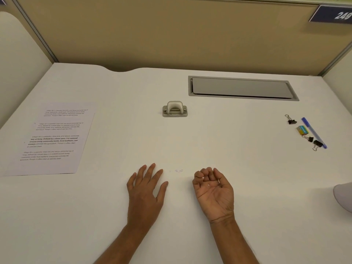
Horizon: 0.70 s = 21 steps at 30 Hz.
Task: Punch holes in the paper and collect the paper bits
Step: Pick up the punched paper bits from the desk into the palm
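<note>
A printed sheet of paper [51, 139] lies flat at the left of the white desk [228, 168]. A grey hole punch [174, 109] stands at the desk's middle, beyond both hands. A few tiny white paper bits [178, 170] lie on the desk between my hands. My left hand [145, 189] rests palm down with straight, spread fingers, just left of the bits. My right hand [213, 189] lies palm up with fingers loosely curled; two small paper bits [208, 185] sit on its palm and fingers.
At the right lie a blue pen [314, 133], a small eraser box [302, 130] and three black binder clips [291, 121]. A grey cable hatch [242, 88] is set into the desk's back. Beige partitions enclose the desk. A pale object [343, 196] shows at the right edge.
</note>
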Motion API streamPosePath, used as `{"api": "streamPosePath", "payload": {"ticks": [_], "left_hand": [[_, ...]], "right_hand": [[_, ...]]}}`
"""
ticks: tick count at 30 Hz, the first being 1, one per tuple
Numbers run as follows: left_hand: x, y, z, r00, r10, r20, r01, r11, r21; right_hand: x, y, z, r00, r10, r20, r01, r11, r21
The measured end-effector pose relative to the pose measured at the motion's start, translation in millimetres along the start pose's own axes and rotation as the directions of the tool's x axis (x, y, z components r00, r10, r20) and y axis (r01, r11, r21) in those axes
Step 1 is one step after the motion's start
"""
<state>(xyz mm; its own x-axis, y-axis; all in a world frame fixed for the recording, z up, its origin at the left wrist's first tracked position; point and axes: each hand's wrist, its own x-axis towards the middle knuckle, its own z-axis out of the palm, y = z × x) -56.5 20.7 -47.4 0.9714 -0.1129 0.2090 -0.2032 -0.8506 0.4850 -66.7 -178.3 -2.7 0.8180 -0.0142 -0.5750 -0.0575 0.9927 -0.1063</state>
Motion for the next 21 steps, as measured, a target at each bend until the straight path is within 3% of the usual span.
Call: {"api": "streamPosePath", "payload": {"ticks": [7, 15, 21], "left_hand": [[18.9, 19.0, 11.4, 0.982, -0.173, -0.072, 0.159, 0.973, -0.17], [25.4, 25.8, 12.3, 0.98, -0.177, -0.086, 0.156, 0.966, -0.204], [24.8, 26.8, 17.4, 0.988, -0.079, -0.129, 0.068, 0.993, -0.092]], "right_hand": [[10.5, -7.5, -11.1, 0.981, 0.133, 0.139, -0.129, 0.991, -0.037], [8.0, -10.2, -2.5, 0.988, 0.068, 0.139, -0.066, 0.998, -0.022], [14.9, -17.1, -5.8, 0.986, 0.086, 0.14, -0.069, 0.99, -0.121]]}}
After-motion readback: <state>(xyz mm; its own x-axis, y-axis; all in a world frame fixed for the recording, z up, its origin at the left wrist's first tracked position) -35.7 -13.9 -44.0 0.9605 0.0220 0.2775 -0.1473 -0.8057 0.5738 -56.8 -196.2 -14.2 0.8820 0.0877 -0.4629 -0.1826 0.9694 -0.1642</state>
